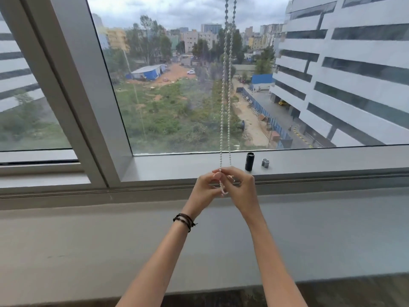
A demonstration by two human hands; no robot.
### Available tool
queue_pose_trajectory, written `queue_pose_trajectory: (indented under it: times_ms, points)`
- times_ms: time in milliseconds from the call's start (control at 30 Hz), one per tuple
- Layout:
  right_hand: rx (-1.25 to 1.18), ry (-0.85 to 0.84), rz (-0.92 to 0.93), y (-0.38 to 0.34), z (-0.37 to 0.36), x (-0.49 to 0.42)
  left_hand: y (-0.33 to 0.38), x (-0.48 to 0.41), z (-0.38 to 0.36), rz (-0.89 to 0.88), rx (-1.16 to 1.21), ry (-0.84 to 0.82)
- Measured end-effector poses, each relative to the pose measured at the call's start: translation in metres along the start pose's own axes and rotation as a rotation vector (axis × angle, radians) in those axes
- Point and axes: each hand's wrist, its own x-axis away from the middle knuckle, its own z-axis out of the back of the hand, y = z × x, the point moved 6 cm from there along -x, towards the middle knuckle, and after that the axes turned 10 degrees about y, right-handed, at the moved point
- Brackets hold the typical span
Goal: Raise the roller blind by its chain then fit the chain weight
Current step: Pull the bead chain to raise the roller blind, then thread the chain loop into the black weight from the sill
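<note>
A wide glass window (188, 85) in a pale grey metal frame (73, 85) fills the upper part of the view, looking out on buildings, trees and open ground. Below the glass runs the flat grey window sill (332, 167), and beneath it a broader grey ledge (88, 240) stretches across the width of the view.

A white beaded chain (224, 107) hangs as two near-parallel strands in front of the glass, from the top edge of the view down to the sill. Its lower end is gathered between the two hands, and a short bit of it shows below the fingers.

Both bare forearms reach up from the bottom of the view, and the hands meet in front of the sill's edge. The left hand (204, 189) has its fingers curled and pinches the chain's lower end. The right hand (242, 189), touching the left, is curled round the same part of the chain, its fingertips pressed to the beads.

A black cylindrical piece (250, 161) stands upright on the sill just right of the chain. Near it, further right and apart from it, sits a small silver figure-eight-shaped piece (265, 163).

A dark corded bracelet (185, 220) circles the left wrist.
</note>
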Motion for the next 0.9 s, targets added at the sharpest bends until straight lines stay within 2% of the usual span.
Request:
queue_pose_trajectory:
  times_ms: [167,333,400,500,733,900]
  points:
    - [-0.043,-0.137,-0.023,0.005,0.005,-0.014,-0.015,-0.011,-0.01,0.017,-0.174,0.034]
    - [0.011,-0.232,0.007,0.016,0.015,-0.03,-0.012,-0.022,-0.016,-0.02,-0.361,0.073]
    - [-0.028,-0.188,0.023,0.016,0.025,-0.034,-0.011,-0.027,-0.013,-0.032,-0.473,0.094]
    - [-0.098,-0.042,-0.012,0.026,0.048,-0.042,-0.004,-0.034,-0.003,-0.016,-0.562,0.21]
    - [0.052,0.206,-0.215,0.099,0.092,-0.057,-0.01,-0.035,-0.002,-0.033,-0.663,0.347]
    - [0.124,0.264,-0.268,0.122,0.095,-0.063,-0.007,-0.042,-0.004,-0.038,-0.71,0.359]
